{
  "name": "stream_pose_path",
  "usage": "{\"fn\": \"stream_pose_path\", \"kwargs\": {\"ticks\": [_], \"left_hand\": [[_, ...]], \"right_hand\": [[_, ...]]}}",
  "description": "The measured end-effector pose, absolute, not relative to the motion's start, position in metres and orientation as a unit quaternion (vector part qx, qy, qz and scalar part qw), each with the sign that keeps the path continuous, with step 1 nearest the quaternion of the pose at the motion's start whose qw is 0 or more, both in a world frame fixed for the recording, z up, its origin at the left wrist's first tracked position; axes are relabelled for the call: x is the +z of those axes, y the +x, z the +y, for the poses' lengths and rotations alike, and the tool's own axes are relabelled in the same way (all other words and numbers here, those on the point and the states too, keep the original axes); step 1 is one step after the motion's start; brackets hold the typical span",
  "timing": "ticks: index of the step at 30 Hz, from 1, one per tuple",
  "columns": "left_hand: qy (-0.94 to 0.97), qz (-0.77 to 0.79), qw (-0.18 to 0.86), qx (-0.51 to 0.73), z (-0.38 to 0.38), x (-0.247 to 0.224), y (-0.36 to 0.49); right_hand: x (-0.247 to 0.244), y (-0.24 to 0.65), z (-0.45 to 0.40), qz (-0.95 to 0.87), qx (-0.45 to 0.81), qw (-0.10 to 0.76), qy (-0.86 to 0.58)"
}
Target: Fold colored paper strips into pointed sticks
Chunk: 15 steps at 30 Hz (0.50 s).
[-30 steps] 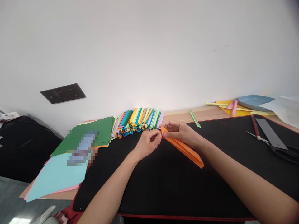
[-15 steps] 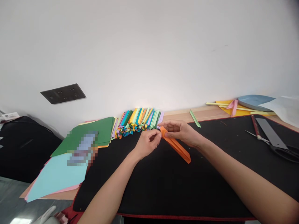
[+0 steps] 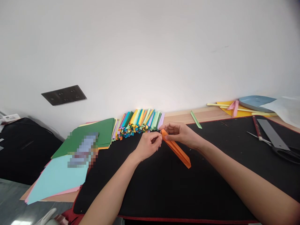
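Note:
Both hands meet over the black mat (image 3: 164, 190) at an orange folded paper strip (image 3: 179, 151). My left hand (image 3: 148, 144) is closed, its thumb and fingertips pinching the strip's upper left end. My right hand (image 3: 179, 135) grips the same end from the other side, thumb in front and fingers behind. The strip slants down to the right, with creases along its length and its lower end free. Behind the hands is a pile of folded paper strips (image 3: 138, 122) in several colours. The exact fold between the fingertips is hidden.
Green card sheets (image 3: 93, 134) and light blue sheets (image 3: 58, 178) lie at left. A light green strip (image 3: 196, 119) lies at the mat's back edge. Scissors (image 3: 283, 153), a grey ruler (image 3: 272, 134) and a red-handled knife (image 3: 257, 128) are at right, near a blue tray (image 3: 255, 101).
The free lower end of the orange strip has dipped slightly, showing more of its creased inner face. Both hands keep hold at almost the same place.

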<state>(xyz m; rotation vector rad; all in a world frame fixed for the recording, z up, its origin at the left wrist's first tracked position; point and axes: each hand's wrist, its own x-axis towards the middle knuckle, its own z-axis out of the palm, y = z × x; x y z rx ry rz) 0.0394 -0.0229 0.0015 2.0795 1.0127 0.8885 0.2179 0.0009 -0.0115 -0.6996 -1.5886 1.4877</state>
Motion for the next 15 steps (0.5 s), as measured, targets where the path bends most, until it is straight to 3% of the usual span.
{"fn": "stream_pose_path", "kwargs": {"ticks": [6, 15], "left_hand": [[0.780, 0.412, 0.327, 0.338, -0.0208, -0.0005, 0.0388], [0.673, 0.389, 0.472, 0.417, -0.0174, -0.0039, 0.0441]], "right_hand": [[-0.0120, 0.2185, 0.0026, -0.631, 0.572, 0.426, -0.305], [-0.0139, 0.2146, 0.0043, -0.601, 0.566, 0.481, -0.294]]}}
